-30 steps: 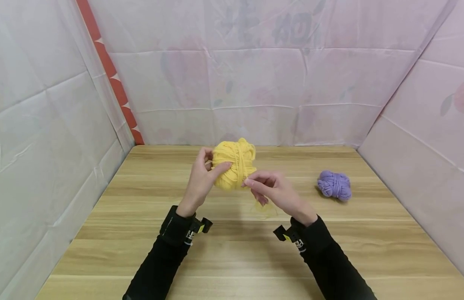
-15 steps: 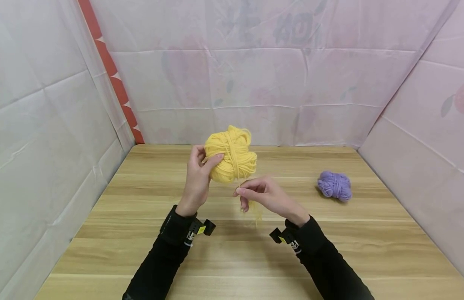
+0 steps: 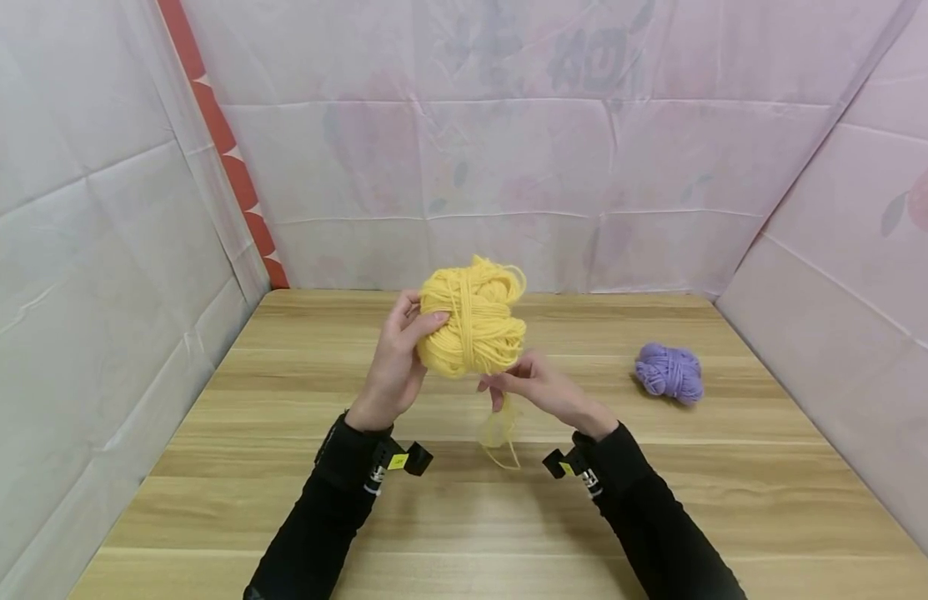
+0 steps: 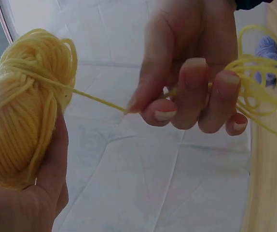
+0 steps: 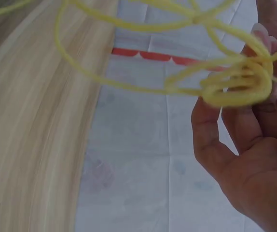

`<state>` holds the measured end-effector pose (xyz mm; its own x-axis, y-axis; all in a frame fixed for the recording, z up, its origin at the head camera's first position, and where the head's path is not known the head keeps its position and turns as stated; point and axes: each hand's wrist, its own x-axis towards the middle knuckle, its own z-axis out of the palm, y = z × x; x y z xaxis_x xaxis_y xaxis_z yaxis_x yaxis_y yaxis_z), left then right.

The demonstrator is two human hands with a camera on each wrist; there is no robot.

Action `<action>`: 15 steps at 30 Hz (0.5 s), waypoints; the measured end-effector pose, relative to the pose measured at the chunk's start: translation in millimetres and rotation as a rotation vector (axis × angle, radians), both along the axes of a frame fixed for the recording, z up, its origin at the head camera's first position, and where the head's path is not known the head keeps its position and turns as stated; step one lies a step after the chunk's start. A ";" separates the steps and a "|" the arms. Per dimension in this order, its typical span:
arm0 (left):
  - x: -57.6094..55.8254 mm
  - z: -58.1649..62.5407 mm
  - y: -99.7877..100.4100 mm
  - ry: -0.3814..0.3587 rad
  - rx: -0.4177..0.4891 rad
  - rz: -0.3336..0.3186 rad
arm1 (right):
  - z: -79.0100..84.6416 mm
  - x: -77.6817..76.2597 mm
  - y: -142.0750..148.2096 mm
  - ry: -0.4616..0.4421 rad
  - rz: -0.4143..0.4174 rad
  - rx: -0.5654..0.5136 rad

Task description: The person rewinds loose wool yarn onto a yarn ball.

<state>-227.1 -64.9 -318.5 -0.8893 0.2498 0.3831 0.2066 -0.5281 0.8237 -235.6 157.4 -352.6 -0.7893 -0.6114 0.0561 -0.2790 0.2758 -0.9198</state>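
Observation:
In the head view, a ball of yellow yarn (image 3: 471, 321) is held up over the table. My left hand (image 3: 392, 362) grips its left side, thumb lying across the front. Below the ball's lower right, my right hand (image 3: 546, 390) pinches a strand. The left wrist view shows that strand (image 4: 100, 100) running taut from the ball to the right thumb and forefinger (image 4: 160, 113). Loose yellow loops (image 5: 237, 99) gather at the right hand's fingers in the right wrist view. From there they hang over the table. Part of the right fingers is hidden behind the ball in the head view.
A smaller ball of purple yarn (image 3: 669, 372) lies on the wooden table (image 3: 298, 508), to the right. White sheeting (image 3: 509, 167) stands behind the table and along both sides, with a red strip (image 3: 227, 150) at the back left corner.
The yellow ball has risen and turned slightly, shifting left and then back right. My right hand has drawn down and left from the ball with the strand. The loose loops hang lower.

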 end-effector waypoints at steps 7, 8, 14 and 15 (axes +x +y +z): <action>-1.6 9.3 -20.9 0.001 0.165 0.087 | -5.7 -18.6 22.9 0.054 0.010 0.120; -1.9 10.9 -25.7 0.010 0.193 0.105 | -7.9 -22.1 27.3 0.076 0.009 0.149; -2.8 18.2 -54.1 0.087 0.289 0.175 | -22.1 -38.1 60.2 0.239 -0.057 0.372; -3.1 19.1 -58.1 0.094 0.300 0.183 | -23.8 -39.8 67.3 0.262 -0.078 0.408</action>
